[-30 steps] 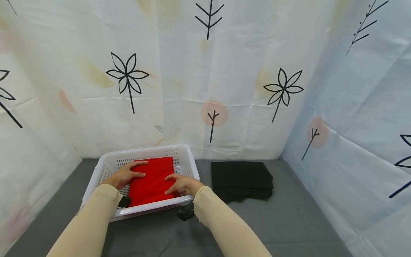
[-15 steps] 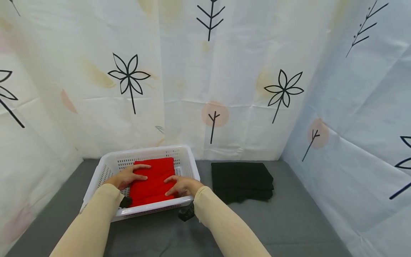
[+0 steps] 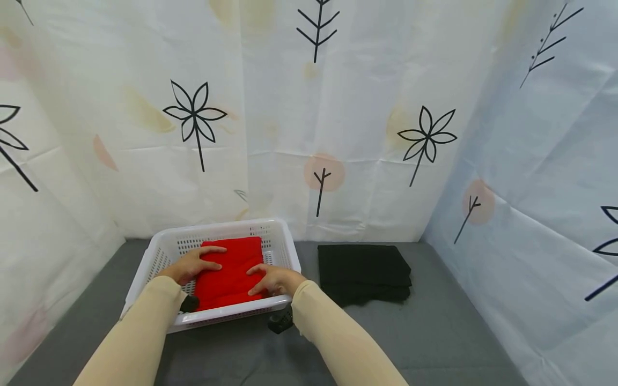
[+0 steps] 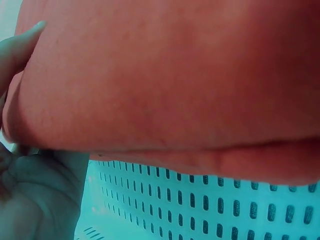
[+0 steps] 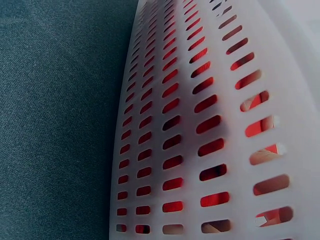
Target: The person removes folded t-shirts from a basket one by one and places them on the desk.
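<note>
A folded red cloth (image 3: 232, 276) lies inside a white perforated plastic basket (image 3: 232, 309) in the head view. My left hand (image 3: 189, 266) grips the cloth's left side. The left wrist view shows a digit of that hand over the cloth's edge and the palm beneath. At the right side of the cloth my right hand (image 3: 277, 280) reaches over the basket's rim and holds the edge, two digits on top and the others hidden. Through the slots of the basket wall (image 5: 187, 150), the right wrist view shows red fabric and bits of the hand.
To the basket's right, a folded black cloth stack (image 3: 364, 265) lies on the grey table surface (image 3: 434, 332). White patterned curtains (image 3: 270, 134) close off the back and both sides. Black wrist devices (image 3: 281, 320) hang under the forearms, one close to the basket's front rim.
Between one second and half a second ago, my left hand shifted very slightly right on the red cloth. The whole head view moved down a little. The right hand keeps its place.
</note>
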Demonstrator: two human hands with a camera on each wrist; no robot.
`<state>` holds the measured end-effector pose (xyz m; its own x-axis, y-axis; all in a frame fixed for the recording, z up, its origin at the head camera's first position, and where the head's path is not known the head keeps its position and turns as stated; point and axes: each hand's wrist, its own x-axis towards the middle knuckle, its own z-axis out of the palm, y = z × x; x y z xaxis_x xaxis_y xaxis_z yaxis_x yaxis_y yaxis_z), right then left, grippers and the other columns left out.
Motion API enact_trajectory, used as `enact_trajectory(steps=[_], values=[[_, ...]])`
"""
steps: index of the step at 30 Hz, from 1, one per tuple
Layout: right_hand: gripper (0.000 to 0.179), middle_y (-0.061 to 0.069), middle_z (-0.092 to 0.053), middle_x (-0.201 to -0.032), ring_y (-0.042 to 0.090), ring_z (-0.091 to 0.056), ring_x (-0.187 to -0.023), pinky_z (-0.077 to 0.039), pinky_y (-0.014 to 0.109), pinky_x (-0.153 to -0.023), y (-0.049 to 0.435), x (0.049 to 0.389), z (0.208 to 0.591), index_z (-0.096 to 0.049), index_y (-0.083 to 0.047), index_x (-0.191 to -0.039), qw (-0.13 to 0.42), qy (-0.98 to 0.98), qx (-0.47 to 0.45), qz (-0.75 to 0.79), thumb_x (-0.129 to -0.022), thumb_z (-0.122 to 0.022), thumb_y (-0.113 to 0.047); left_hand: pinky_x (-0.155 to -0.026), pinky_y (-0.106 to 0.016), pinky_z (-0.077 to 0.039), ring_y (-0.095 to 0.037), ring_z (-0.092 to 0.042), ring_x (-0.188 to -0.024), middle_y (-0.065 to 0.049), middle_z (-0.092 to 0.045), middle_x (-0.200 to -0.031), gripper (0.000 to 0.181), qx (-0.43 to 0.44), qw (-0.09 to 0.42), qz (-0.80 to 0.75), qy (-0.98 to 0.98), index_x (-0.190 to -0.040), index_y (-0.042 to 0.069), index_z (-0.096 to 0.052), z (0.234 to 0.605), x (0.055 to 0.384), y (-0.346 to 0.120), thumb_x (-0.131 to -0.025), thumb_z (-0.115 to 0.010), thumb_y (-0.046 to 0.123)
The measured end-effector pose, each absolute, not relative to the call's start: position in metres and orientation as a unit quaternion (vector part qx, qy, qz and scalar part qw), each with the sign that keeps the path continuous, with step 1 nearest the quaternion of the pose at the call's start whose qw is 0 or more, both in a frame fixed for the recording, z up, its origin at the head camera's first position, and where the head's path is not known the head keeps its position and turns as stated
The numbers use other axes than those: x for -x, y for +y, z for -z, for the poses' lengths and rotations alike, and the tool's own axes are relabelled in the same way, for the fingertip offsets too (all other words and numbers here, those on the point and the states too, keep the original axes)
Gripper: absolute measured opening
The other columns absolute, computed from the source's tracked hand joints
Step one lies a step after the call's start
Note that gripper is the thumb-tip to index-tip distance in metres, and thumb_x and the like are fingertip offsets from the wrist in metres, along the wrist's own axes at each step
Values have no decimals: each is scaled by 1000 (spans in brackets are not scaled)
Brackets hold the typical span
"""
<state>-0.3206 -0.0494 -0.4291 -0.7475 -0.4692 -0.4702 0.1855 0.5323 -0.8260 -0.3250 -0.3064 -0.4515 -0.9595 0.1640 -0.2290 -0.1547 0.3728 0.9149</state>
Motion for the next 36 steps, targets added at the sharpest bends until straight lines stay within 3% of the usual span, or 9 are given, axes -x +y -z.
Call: enact_trajectory(steps=[6,18,26,36], values=[[52,9,-53,-116,25,-50,-98,-55,39,-88,-48,320,427,-60,-17,-129,350,790,85,496,-81,-76,-6,-86,-39,-58,-34,-53,-113,-30,-34,-144,68,-6,135,-551,824,-149,5,-39,448,324,-308,-90,-70,16],[55,7,-55,-116,24,-56,-97,-58,41,-86,-43,317,420,-57,-19,-134,336,761,92,547,-84,-74,-4,-80,-39,-59,-32,-56,-107,-31,-34,-145,75,14,111,-534,838,-154,11,-32,442,324,-312,-90,-71,24],[59,8,-55,-120,24,-58,-97,-57,42,-88,-38,317,415,-54,-18,-140,331,743,101,573,-85,-72,-4,-82,-34,-56,-37,-47,-116,-31,-25,-152,75,25,109,-524,844,-155,13,-30,426,323,-309,-92,-69,25],[62,11,-52,-132,28,-56,-106,-51,51,-97,-25,315,403,-49,-19,-144,328,713,117,609,-87,-68,-6,-90,-39,-53,-42,-36,-127,-30,-17,-157,75,29,87,-512,854,-155,18,-30,407,326,-300,-92,-68,31]])
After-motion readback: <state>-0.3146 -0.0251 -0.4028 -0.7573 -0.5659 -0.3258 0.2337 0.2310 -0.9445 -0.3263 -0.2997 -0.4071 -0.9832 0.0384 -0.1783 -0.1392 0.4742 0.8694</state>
